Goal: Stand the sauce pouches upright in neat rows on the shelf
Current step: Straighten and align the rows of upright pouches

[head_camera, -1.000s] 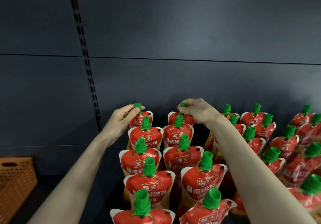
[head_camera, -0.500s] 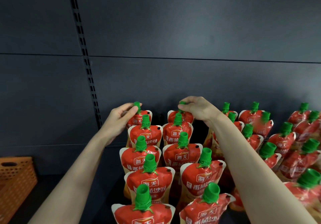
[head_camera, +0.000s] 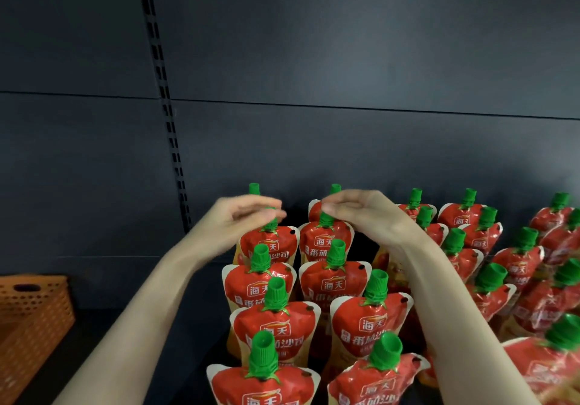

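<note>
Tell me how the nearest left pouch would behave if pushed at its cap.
The pouch would likely tip: it is tall, with a cap on top. Its creased, glossy film suggests a soft, possibly slippery body.

1. The left hand [head_camera: 238,217] is raised, fingers stretched toward the right hand, thumb beneath; it is blurred, so its grip is unclear.
2. The right hand [head_camera: 361,213] faces it, palm down, fingers loosely curved, holding nothing.
3. The fingertips are near each other but apart.
</note>
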Tool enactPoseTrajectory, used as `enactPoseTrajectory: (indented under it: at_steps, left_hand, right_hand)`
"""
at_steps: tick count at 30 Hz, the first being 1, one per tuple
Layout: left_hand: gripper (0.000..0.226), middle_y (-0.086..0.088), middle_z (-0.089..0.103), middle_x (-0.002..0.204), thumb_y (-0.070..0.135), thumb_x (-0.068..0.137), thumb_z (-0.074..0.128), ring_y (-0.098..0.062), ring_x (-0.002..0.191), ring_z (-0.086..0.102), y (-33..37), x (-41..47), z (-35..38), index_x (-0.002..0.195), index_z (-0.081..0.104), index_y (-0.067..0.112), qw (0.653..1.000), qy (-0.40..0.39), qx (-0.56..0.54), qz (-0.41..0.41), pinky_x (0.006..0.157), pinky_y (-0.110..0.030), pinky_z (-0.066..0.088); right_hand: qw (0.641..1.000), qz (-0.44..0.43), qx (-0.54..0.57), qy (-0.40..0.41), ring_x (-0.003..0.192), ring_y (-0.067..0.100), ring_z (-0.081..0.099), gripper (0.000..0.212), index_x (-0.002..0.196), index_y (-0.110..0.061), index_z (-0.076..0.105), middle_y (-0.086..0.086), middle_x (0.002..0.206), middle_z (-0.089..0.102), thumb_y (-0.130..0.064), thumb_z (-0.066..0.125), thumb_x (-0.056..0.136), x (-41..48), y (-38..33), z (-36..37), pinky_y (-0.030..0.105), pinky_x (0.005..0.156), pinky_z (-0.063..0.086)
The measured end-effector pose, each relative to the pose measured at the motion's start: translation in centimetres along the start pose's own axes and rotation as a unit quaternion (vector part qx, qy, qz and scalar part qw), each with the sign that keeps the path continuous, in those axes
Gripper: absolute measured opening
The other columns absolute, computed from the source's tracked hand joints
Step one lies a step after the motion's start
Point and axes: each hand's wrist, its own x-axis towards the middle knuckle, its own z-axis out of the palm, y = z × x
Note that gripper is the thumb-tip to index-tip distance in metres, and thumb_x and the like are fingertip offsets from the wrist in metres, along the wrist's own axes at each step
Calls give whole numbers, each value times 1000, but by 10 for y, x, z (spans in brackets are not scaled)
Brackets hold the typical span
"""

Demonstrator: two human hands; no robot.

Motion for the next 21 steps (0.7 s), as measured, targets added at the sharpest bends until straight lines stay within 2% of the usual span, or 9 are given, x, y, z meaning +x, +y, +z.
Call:
enactPoseTrajectory:
  at_steps: [3,7,10,12,15,17,21]
  left_hand:
    - [29,-3,72,107,20,84,58,-13,103,66,-5,-2,4,111,66,12,999,-21,-28,-16,84,-22,53]
    - [19,12,71,103,16,88,56,-2,100,65,-6,-3,6,102,69,22,1000,15,3,-2,78,-15,50]
    - [19,21,70,95,20,87,56,0,95,65,-7,-6,7,100,69,21,999,28,19,9,75,-13,49]
    - [23,18,70,93,28,83,56,-2,93,66,-6,-9,5,100,69,21,999,39,11,8,74,-15,50]
    - [20,6,67,100,27,85,55,-7,95,67,-8,-13,2,99,69,25,998,60,-15,-1,73,-18,52]
    - [19,1,66,105,23,88,54,-8,95,67,-8,-15,2,99,69,24,998,65,-16,-3,72,-18,53]
    - [23,1,65,107,24,89,53,-9,98,66,-9,-16,3,106,68,21,998,56,-20,-6,73,-17,51]
  right_hand:
    - [1000,5,4,-13,88,15,69,20,100,-11,70,8,97,73,-23,66,85,-3,3,-2,21,80,55]
    - [999,11,26,-41,71,4,67,9,93,-15,67,0,83,72,-14,65,85,-8,6,-4,9,61,51]
    - [1000,-4,9,-20,72,8,65,12,99,-9,66,7,88,71,-7,61,88,-6,10,-3,12,64,52]
    - [1000,-24,-7,-2,72,9,65,12,97,-9,67,11,90,71,-6,58,90,-6,14,-5,14,65,52]
    - [998,-38,-39,21,68,0,66,16,88,-21,65,0,85,71,-8,55,92,-7,17,-8,8,62,48]
    - [998,-36,-52,19,75,5,67,14,92,-19,64,1,88,71,-10,53,93,-6,18,-8,10,66,50]
    - [998,-36,-53,21,82,13,67,13,103,-10,62,6,94,71,-12,53,93,-6,20,-6,13,70,52]
